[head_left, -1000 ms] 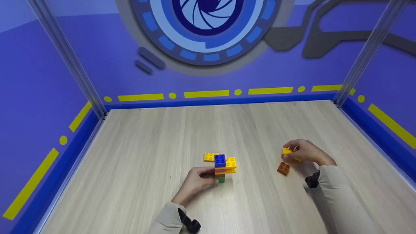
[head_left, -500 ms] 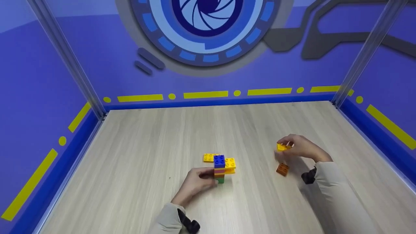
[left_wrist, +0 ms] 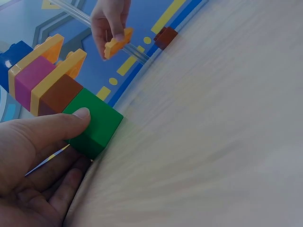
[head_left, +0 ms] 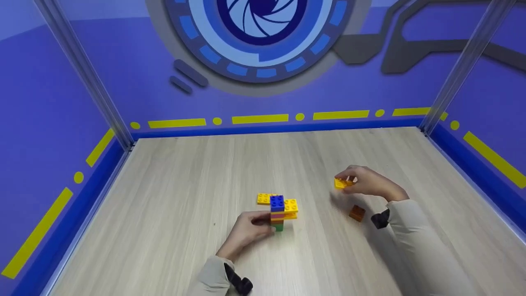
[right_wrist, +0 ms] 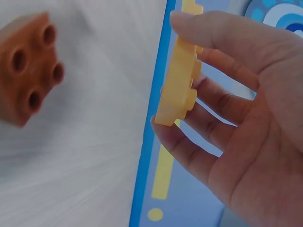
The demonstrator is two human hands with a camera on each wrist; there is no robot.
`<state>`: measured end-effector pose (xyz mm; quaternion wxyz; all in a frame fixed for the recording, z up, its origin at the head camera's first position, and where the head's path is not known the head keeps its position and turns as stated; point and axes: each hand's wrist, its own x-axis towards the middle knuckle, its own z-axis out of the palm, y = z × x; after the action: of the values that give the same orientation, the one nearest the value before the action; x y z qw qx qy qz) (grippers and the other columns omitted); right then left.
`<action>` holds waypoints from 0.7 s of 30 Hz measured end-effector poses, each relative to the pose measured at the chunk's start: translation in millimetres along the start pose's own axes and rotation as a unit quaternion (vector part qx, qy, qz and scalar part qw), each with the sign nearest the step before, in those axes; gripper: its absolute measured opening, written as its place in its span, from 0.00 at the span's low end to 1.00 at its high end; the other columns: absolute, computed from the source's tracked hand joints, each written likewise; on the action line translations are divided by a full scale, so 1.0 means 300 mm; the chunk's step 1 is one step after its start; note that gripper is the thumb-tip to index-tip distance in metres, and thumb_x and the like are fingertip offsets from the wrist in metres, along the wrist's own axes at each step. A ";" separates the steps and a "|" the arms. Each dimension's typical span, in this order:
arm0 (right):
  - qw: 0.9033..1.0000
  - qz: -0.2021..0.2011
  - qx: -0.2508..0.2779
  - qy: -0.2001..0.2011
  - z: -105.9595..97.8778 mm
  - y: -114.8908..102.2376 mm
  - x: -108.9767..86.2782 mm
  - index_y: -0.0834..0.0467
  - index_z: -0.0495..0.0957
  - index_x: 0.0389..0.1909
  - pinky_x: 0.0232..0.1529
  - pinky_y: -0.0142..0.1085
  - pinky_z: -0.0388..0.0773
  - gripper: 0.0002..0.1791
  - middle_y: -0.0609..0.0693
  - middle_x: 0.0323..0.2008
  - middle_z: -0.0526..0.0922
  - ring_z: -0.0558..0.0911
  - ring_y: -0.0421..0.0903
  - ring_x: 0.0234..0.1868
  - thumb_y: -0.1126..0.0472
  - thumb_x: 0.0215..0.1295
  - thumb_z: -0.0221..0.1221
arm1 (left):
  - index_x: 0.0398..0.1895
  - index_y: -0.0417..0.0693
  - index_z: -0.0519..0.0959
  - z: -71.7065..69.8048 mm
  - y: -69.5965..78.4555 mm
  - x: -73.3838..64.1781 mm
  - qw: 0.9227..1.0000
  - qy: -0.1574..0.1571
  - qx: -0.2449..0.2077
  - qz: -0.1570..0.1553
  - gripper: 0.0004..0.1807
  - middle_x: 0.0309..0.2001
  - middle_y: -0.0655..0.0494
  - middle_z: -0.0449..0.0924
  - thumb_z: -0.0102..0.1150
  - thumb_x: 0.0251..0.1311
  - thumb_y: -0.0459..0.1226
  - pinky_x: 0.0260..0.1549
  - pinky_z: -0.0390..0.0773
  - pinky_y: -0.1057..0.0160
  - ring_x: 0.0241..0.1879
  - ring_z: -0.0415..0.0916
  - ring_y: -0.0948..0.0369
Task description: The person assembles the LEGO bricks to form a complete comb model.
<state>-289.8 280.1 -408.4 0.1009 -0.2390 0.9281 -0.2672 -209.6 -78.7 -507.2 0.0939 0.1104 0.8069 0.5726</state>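
Note:
My left hand (head_left: 246,230) holds the foot of an upright brick tower. In the left wrist view its thumb presses the green brick (left_wrist: 99,125) at the bottom. Above that come a brown brick (left_wrist: 60,93), a thin yellow brick, a pink brick (left_wrist: 35,78), another thin yellow brick and a blue brick (head_left: 277,203) on top. Both yellow bricks jut out to the right. My right hand (head_left: 372,183) pinches a separate thin yellow brick (right_wrist: 176,90) between thumb and fingers, above the table. Nearer me, a loose brown brick (head_left: 357,213) lies studs up.
Another flat yellow brick (head_left: 264,199) lies just behind the tower, partly hidden by it. The wooden table (head_left: 172,181) is enclosed by blue printed walls (head_left: 123,74) at the back and both sides.
The right hand has lifted the thin yellow brick and carried it left and away from me, apart from the brown brick. The left hand and the tower have stayed put.

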 end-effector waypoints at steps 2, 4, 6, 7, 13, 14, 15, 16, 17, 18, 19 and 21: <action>1.000 -0.003 -0.004 -0.004 0.001 -0.018 0.009 0.61 0.79 0.55 0.48 0.45 0.79 0.22 0.54 0.47 0.81 0.78 0.52 0.47 0.62 0.58 0.65 | 0.53 0.51 0.82 0.000 0.001 -0.001 1.000 0.000 0.000 0.004 0.24 0.49 0.52 0.84 0.71 0.48 0.33 0.54 0.78 0.54 0.49 0.80 0.56; 1.000 -0.011 -0.013 -0.006 0.002 -0.034 0.018 0.60 0.79 0.54 0.48 0.43 0.80 0.22 0.53 0.46 0.81 0.78 0.51 0.47 0.61 0.58 0.66 | 0.53 0.50 0.81 -0.001 -0.001 0.000 1.000 0.000 0.003 0.003 0.24 0.49 0.53 0.84 0.71 0.48 0.33 0.54 0.78 0.55 0.49 0.80 0.57; 1.000 -0.019 -0.018 -0.010 0.004 -0.050 0.025 0.58 0.80 0.54 0.47 0.42 0.80 0.21 0.52 0.46 0.81 0.78 0.51 0.47 0.61 0.58 0.66 | 0.53 0.50 0.81 -0.001 -0.004 0.000 1.000 -0.002 0.008 0.002 0.24 0.49 0.53 0.84 0.71 0.48 0.34 0.54 0.78 0.56 0.49 0.80 0.57; 0.999 -0.024 -0.020 -0.011 0.004 -0.057 0.029 0.58 0.80 0.53 0.47 0.42 0.80 0.21 0.51 0.46 0.81 0.78 0.50 0.47 0.61 0.58 0.66 | 0.53 0.51 0.81 -0.001 -0.005 0.000 1.000 -0.002 0.010 0.001 0.24 0.49 0.54 0.84 0.71 0.49 0.34 0.54 0.78 0.56 0.49 0.80 0.57; 0.998 -0.059 -0.035 -0.012 0.008 -0.100 0.047 0.56 0.81 0.52 0.45 0.39 0.80 0.20 0.49 0.44 0.81 0.78 0.48 0.44 0.59 0.57 0.67 | 0.53 0.53 0.81 -0.003 -0.002 -0.002 1.000 -0.004 0.003 -0.009 0.25 0.49 0.56 0.84 0.71 0.49 0.34 0.54 0.77 0.56 0.49 0.80 0.59; 0.997 -0.065 -0.039 -0.013 0.008 -0.106 0.050 0.56 0.81 0.52 0.44 0.38 0.80 0.20 0.48 0.44 0.81 0.78 0.47 0.44 0.59 0.57 0.67 | 0.53 0.53 0.81 -0.003 -0.001 -0.002 1.000 -0.005 0.001 -0.009 0.25 0.49 0.56 0.84 0.71 0.48 0.34 0.54 0.77 0.56 0.49 0.80 0.59; 0.996 -0.074 -0.044 -0.014 0.008 -0.111 0.053 0.56 0.81 0.52 0.44 0.37 0.81 0.20 0.49 0.43 0.81 0.79 0.47 0.44 0.59 0.57 0.67 | 0.53 0.53 0.81 -0.003 0.000 -0.003 1.000 -0.005 0.000 -0.007 0.25 0.49 0.55 0.84 0.71 0.48 0.34 0.55 0.77 0.56 0.49 0.80 0.59; 0.996 -0.079 -0.048 -0.014 0.008 -0.119 0.055 0.56 0.81 0.52 0.43 0.37 0.81 0.20 0.48 0.43 0.81 0.79 0.47 0.43 0.58 0.57 0.67 | 0.53 0.52 0.81 -0.003 0.000 -0.003 1.000 -0.004 -0.002 -0.005 0.25 0.49 0.55 0.85 0.71 0.48 0.34 0.55 0.77 0.56 0.49 0.80 0.58; 0.995 -0.086 -0.051 -0.015 0.008 -0.125 0.057 0.56 0.81 0.51 0.42 0.36 0.81 0.20 0.49 0.43 0.81 0.79 0.47 0.43 0.57 0.57 0.67 | 0.53 0.52 0.81 -0.003 -0.001 -0.003 1.000 -0.002 -0.003 -0.002 0.25 0.49 0.55 0.85 0.71 0.48 0.34 0.55 0.77 0.55 0.49 0.80 0.58; 0.994 -0.092 -0.053 -0.016 0.008 -0.131 0.058 0.56 0.81 0.51 0.42 0.36 0.81 0.20 0.49 0.43 0.82 0.79 0.47 0.43 0.57 0.57 0.67 | 0.53 0.51 0.81 -0.003 -0.001 -0.003 1.000 -0.001 -0.004 0.000 0.25 0.49 0.54 0.85 0.71 0.48 0.34 0.55 0.77 0.55 0.50 0.80 0.57; 0.994 -0.095 -0.053 -0.018 0.007 -0.139 0.060 0.56 0.81 0.51 0.42 0.36 0.81 0.20 0.49 0.43 0.82 0.79 0.47 0.43 0.56 0.57 0.67 | 0.53 0.51 0.82 -0.002 -0.001 -0.003 1.000 0.000 -0.005 0.002 0.25 0.48 0.54 0.85 0.71 0.47 0.33 0.56 0.77 0.54 0.50 0.80 0.57; 0.993 -0.097 -0.055 -0.022 0.006 -0.155 0.064 0.55 0.82 0.51 0.42 0.36 0.81 0.20 0.48 0.43 0.82 0.80 0.47 0.43 0.54 0.57 0.67 | 0.52 0.50 0.82 -0.002 -0.001 -0.002 1.000 0.003 -0.008 0.004 0.25 0.48 0.53 0.85 0.71 0.46 0.32 0.56 0.76 0.53 0.50 0.80 0.56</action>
<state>-287.6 235.2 -385.7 0.0813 -0.3389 0.9114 -0.2186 -209.3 -79.5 -507.4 0.0900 0.1109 0.8024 0.5795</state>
